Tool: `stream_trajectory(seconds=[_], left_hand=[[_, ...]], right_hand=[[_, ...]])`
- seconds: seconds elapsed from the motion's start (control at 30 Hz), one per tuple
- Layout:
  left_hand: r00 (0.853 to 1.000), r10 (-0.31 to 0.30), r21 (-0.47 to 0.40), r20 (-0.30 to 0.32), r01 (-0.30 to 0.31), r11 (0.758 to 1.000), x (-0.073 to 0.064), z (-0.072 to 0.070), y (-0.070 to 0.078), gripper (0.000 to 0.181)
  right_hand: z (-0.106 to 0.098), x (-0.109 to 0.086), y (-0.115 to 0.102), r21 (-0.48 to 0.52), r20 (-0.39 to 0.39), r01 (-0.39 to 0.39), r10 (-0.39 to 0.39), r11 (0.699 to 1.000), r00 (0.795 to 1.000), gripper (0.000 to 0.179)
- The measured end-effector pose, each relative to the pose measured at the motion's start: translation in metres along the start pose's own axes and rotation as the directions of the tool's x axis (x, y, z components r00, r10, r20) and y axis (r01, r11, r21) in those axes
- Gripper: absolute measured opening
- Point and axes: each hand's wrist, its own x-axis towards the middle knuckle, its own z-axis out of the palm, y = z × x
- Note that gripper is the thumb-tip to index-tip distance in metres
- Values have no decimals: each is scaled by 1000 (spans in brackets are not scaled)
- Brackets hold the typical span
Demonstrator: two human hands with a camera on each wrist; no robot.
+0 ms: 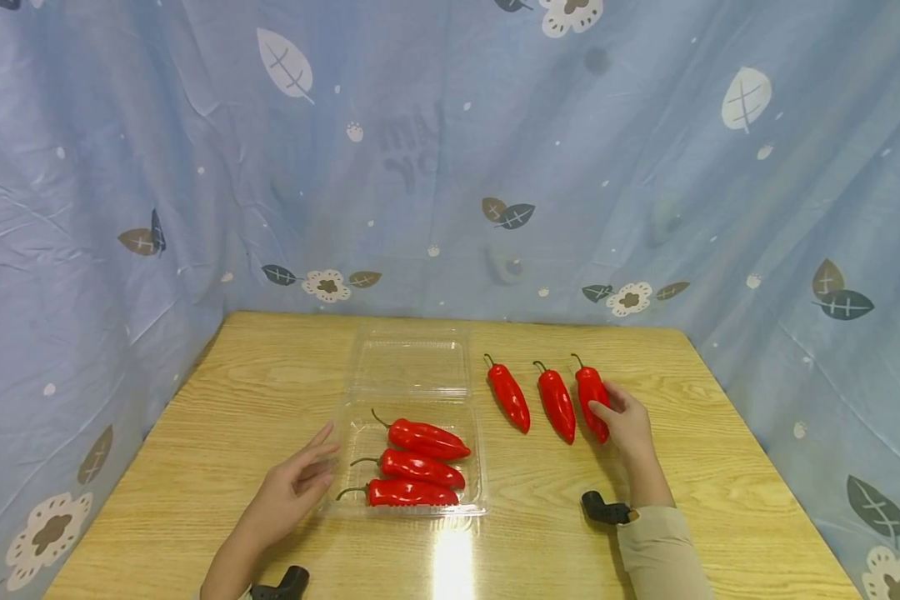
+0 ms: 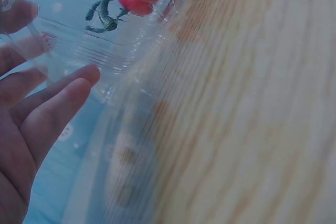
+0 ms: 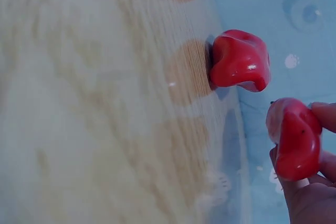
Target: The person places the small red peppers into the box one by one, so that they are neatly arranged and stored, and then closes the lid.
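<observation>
My right hand (image 1: pixel 628 423) pinches a red pepper (image 1: pixel 590 388) between thumb and fingers; it is the rightmost of three in a row. In the right wrist view the held pepper (image 3: pixel 298 148) shows end-on, beside a second pepper (image 3: pixel 240 61) on the table. At the left side of a clear plastic clamshell box (image 1: pixel 482 475), my left hand (image 1: pixel 283 496) has its fingers loosely extended, fingertips right at the wall. Inside the box lie three red peppers (image 1: pixel 416 468), stems pointing left. The left wrist view shows a green stem (image 3: pixel 273 102) only in part.
Two more red peppers, one at the left (image 1: pixel 508 398) and one in the middle (image 1: pixel 557 405), lie right of the box. The box's clear lid (image 1: pixel 412 367) is folded back toward the rear. A patterned blue curtain (image 1: pixel 450 167) surrounds the wooden table (image 1: pixel 285 358).
</observation>
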Motion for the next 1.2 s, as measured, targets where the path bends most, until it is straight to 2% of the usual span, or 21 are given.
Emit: stream_trajectory(seconds=[0.23, 0.57, 0.83, 1.2], left_hand=[[1000, 4, 4, 1, -4, 1000, 0, 0, 0, 39], [1000, -5, 0, 1, 5, 1000, 1, 0, 2, 40], [1000, -11, -7, 8, 11, 1000, 1, -1, 2, 41], [1000, -23, -15, 4, 23, 1000, 0, 0, 3, 40]], right_hand=[[2, -9, -14, 19, 11, -10, 9, 1000, 1000, 64], [10, -22, -35, 32, 44, 61, -63, 998, 997, 63], [28, -33, -45, 51, 116, 135, -141, 989, 983, 60], [52, -44, -53, 80, 212, 166, -180, 983, 960, 60]])
